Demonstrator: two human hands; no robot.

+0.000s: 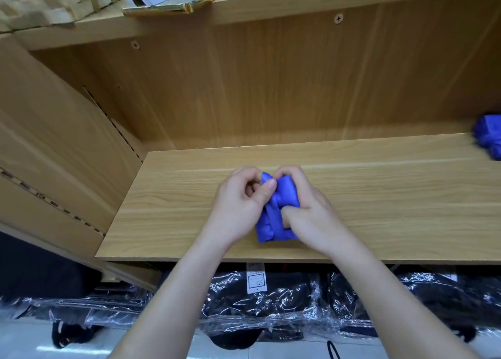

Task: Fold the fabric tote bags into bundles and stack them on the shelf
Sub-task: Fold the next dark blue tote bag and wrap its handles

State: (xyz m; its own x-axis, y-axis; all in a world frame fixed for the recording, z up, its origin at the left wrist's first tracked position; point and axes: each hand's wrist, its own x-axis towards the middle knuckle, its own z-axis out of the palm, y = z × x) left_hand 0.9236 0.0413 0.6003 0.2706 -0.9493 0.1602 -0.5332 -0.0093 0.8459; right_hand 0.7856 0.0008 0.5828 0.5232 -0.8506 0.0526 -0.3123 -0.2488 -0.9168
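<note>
Blue tote bundle (273, 223) lies folded on wooden shelf (379, 196).

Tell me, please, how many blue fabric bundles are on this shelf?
2. The centre bundle lies on the shelf, gripped by left hand and right hand; the right-edge bundle is cut by the frame, so more may be hidden.

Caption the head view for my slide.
Left hand and right hand grip a blue tote bundle on the shelf; second bundle far right.

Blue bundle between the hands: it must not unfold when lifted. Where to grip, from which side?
Probably across its middle, from above: the blue bundle lies flat on the shelf board, lengthwise toward the person. The left hand pinches its far end; the right hand grips its middle.
</note>
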